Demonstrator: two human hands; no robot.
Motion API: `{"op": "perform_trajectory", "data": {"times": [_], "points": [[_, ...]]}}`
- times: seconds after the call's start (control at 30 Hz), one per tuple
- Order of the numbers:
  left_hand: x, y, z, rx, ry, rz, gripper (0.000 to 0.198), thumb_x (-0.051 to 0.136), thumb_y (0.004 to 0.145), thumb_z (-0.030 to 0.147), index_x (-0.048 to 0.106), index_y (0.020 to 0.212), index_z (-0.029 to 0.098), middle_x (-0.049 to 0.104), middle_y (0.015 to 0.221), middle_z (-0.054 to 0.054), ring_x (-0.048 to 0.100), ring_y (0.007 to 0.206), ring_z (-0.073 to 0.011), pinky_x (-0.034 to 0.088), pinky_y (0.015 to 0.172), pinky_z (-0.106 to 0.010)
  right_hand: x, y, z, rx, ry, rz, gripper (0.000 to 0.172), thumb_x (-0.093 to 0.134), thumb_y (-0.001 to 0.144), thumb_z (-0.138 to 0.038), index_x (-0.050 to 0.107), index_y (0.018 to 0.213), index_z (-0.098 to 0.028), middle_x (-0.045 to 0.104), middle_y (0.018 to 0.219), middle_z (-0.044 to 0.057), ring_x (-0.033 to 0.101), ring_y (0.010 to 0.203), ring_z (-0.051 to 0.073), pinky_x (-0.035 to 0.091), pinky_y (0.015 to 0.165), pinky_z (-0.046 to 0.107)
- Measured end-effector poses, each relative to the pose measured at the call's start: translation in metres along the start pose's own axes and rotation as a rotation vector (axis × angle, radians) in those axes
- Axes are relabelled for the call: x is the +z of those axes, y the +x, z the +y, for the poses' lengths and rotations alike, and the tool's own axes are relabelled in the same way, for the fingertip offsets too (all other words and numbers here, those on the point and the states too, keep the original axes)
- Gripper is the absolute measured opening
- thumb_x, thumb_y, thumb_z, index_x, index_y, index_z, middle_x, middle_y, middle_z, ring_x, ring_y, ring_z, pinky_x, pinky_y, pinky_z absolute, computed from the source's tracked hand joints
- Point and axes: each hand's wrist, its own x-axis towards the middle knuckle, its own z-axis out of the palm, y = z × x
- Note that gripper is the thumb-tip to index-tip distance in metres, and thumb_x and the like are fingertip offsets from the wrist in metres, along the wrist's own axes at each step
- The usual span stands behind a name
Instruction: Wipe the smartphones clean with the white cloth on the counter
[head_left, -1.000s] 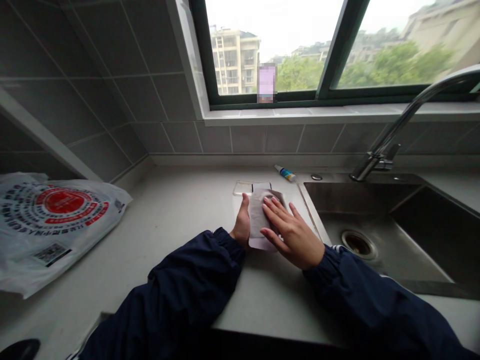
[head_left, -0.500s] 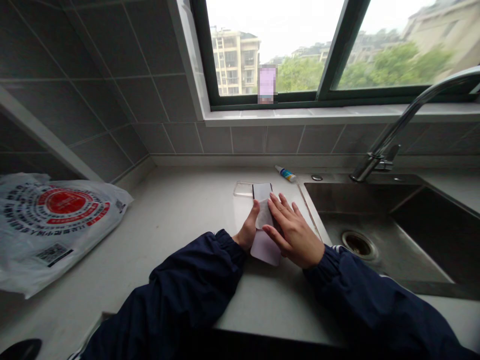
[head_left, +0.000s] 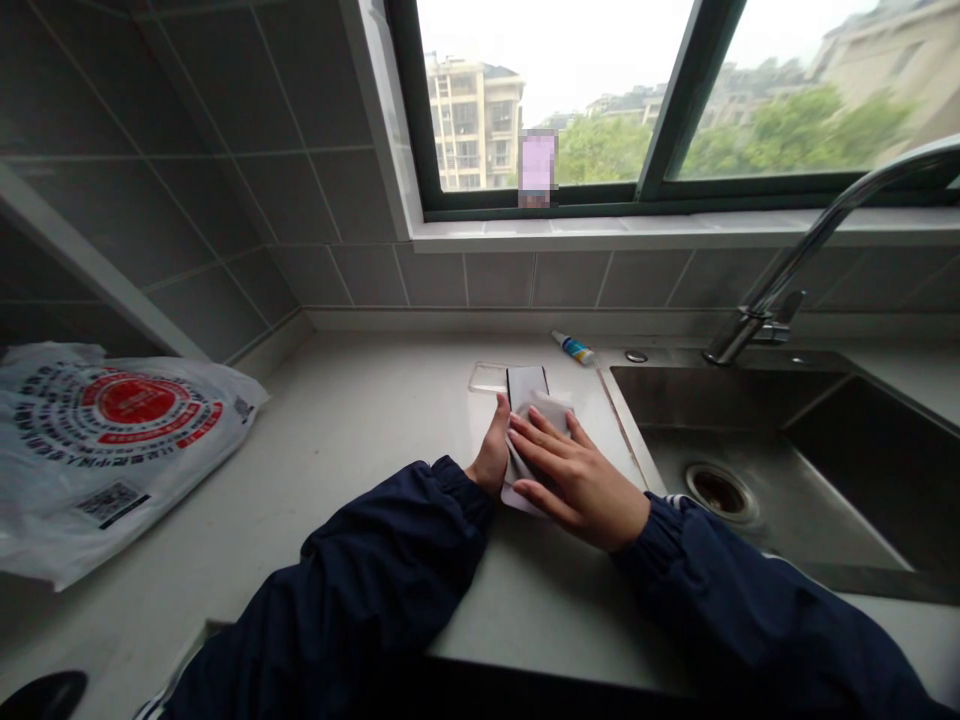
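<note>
Currently held: the left hand (head_left: 491, 450) grips the edge of what looks like a phone (head_left: 526, 385), thumb raised; the right hand (head_left: 577, 490) lies open, fingers spread, pressing a white cloth (head_left: 541, 412) onto it.
Phone's place: on the desk (head_left: 360, 480), near the rim of the steel sink (head_left: 720, 445).
Beside it: a clear plastic piece (head_left: 487, 377) almost touching its left side; a small tube (head_left: 573, 348) beyond.
Risks: heavy pressure could skid the phone toward the sink; grit in the cloth could scratch the dark face.
Writing: a white plastic bag (head_left: 112, 440) shows a red round logo (head_left: 135, 401) and a QR code (head_left: 109, 503); its lettering and the tube's label are unreadable.
</note>
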Motion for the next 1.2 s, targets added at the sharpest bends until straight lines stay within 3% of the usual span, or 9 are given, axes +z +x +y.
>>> {"op": "perform_trajectory", "data": {"times": [0.17, 0.3, 0.53, 0.83, 1.07, 1.2], "points": [[-0.004, 0.001, 0.004, -0.048, -0.024, -0.031, 0.098, 0.02, 0.095, 0.079, 0.063, 0.133, 0.0, 0.076, 0.102, -0.023, 0.074, 0.1, -0.0326, 0.051, 0.102, -0.043, -0.003, 0.0, -0.003, -0.042, 0.08, -0.016, 0.057, 0.057, 0.101, -0.036, 0.046, 0.155, -0.02, 0.05, 0.156, 0.016, 0.038, 0.151, 0.037, 0.023, 0.121, 0.072], [-0.007, 0.002, 0.005, -0.054, -0.034, -0.009, 0.102, 0.021, 0.091, 0.083, 0.064, 0.129, -0.001, 0.076, 0.094, -0.022, 0.075, 0.09, -0.0318, 0.053, 0.096, -0.042, -0.004, -0.001, -0.004, -0.076, 0.126, 0.012, 0.048, 0.06, 0.099, -0.03, 0.057, 0.146, -0.023, 0.057, 0.15, 0.014, 0.045, 0.147, 0.034, 0.022, 0.122, 0.07], [-0.01, 0.002, 0.004, -0.071, -0.017, -0.038, 0.108, 0.018, 0.088, 0.088, 0.064, 0.129, -0.001, 0.075, 0.099, -0.023, 0.074, 0.09, -0.0317, 0.051, 0.098, -0.042, -0.002, -0.001, -0.004, -0.108, 0.189, 0.098, 0.029, 0.059, 0.099, -0.024, 0.073, 0.125, -0.024, 0.071, 0.134, 0.009, 0.059, 0.136, 0.03, 0.022, 0.125, 0.064], [-0.006, 0.0, 0.009, -0.073, -0.013, 0.043, 0.114, 0.014, 0.087, 0.089, 0.065, 0.125, -0.006, 0.074, 0.084, -0.021, 0.073, 0.082, -0.0301, 0.052, 0.094, -0.04, -0.003, -0.002, -0.004, -0.133, 0.258, 0.17, 0.026, 0.058, 0.098, -0.021, 0.078, 0.115, -0.025, 0.078, 0.119, 0.006, 0.069, 0.122, 0.026, 0.043, 0.119, 0.053], [-0.007, 0.0, 0.01, -0.064, 0.012, 0.042, 0.116, 0.011, 0.085, 0.09, 0.066, 0.121, -0.006, 0.073, 0.086, -0.023, 0.073, 0.083, -0.0292, 0.052, 0.097, -0.039, -0.002, -0.002, -0.006, -0.138, 0.223, 0.194, 0.022, 0.06, 0.097, -0.021, 0.079, 0.108, -0.021, 0.078, 0.121, 0.006, 0.071, 0.121, 0.027, 0.053, 0.112, 0.048], [-0.014, 0.004, 0.008, -0.066, 0.033, 0.031, 0.117, 0.013, 0.084, 0.092, 0.065, 0.122, -0.005, 0.073, 0.088, -0.022, 0.073, 0.085, -0.0296, 0.052, 0.096, -0.041, 0.002, -0.002, -0.003, -0.18, 0.175, 0.202, 0.027, 0.06, 0.097, -0.023, 0.076, 0.119, -0.017, 0.073, 0.131, 0.01, 0.062, 0.133, 0.03, 0.052, 0.114, 0.05]]}}
